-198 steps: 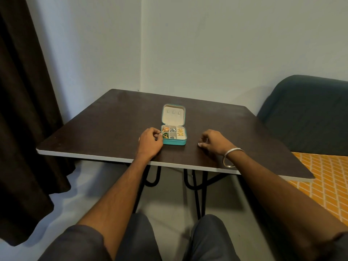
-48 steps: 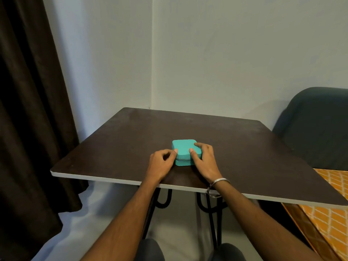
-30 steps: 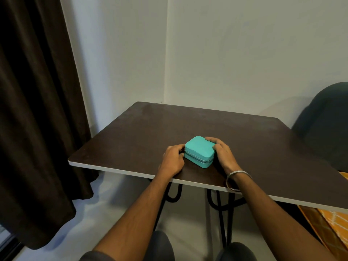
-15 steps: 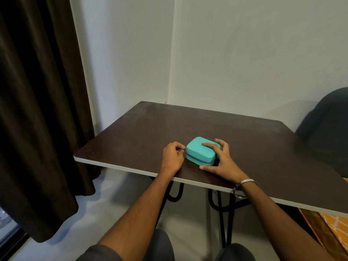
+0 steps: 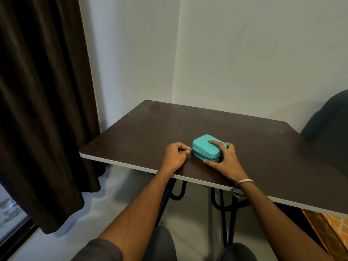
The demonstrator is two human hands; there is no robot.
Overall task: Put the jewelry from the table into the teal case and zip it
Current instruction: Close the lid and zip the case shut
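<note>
The teal case [image 5: 204, 149] lies closed on the dark table [image 5: 263, 147], near its front edge, turned at an angle. My left hand [image 5: 174, 157] sits just left of the case and pinches the small metal zip pull [image 5: 190, 149] at the case's left corner between thumb and forefinger. My right hand [image 5: 225, 161] wraps the case's right side, with fingers over the lid and the thumb on the table by the front corner. No jewelry shows on the table; the inside of the case is hidden.
A dark curtain [image 5: 43, 110] hangs at the left beside the table. A dark chair back [image 5: 329, 127] stands at the right, with an orange patterned cloth [image 5: 333, 228] below it. White walls meet in a corner behind the table. My knees are under the front edge.
The lid, open 6.6 s ago, is closed. The case was turned at an angle. My left hand took hold of the zip pull; my right hand shifted over the lid and right side.
</note>
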